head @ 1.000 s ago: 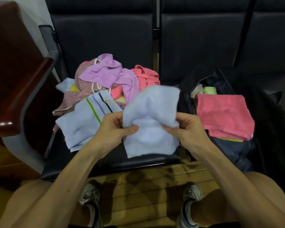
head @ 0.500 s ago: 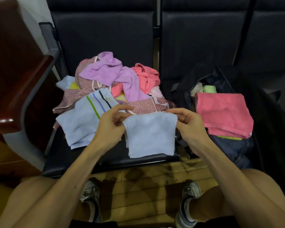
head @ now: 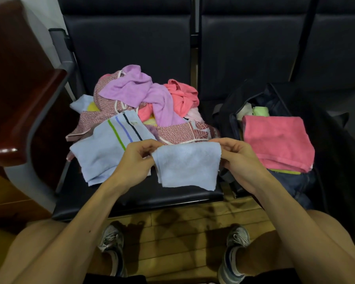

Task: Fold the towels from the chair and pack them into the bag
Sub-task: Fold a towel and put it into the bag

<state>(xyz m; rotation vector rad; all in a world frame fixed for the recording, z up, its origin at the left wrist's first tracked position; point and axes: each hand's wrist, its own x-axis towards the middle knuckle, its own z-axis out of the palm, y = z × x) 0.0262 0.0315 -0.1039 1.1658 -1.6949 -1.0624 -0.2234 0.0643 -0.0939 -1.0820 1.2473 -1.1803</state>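
Observation:
A small light blue towel hangs folded in half over the front of the dark chair seat. My left hand pinches its upper left corner and my right hand pinches its upper right corner. Behind it lies a heap of unfolded towels: a striped light blue one, a purple one, a coral one and a patterned maroon one. The dark bag stands open on the seat to the right, with a folded pink towel on top inside.
A dark wooden armrest juts out at the left. Black seat backs rise behind the heap and the bag. Below are a wooden floor, my knees and my grey sneakers.
The towel was bunched and lifted between my hands one second ago. It now hangs lower and flat, folded in half, with my hands spread apart at its top corners.

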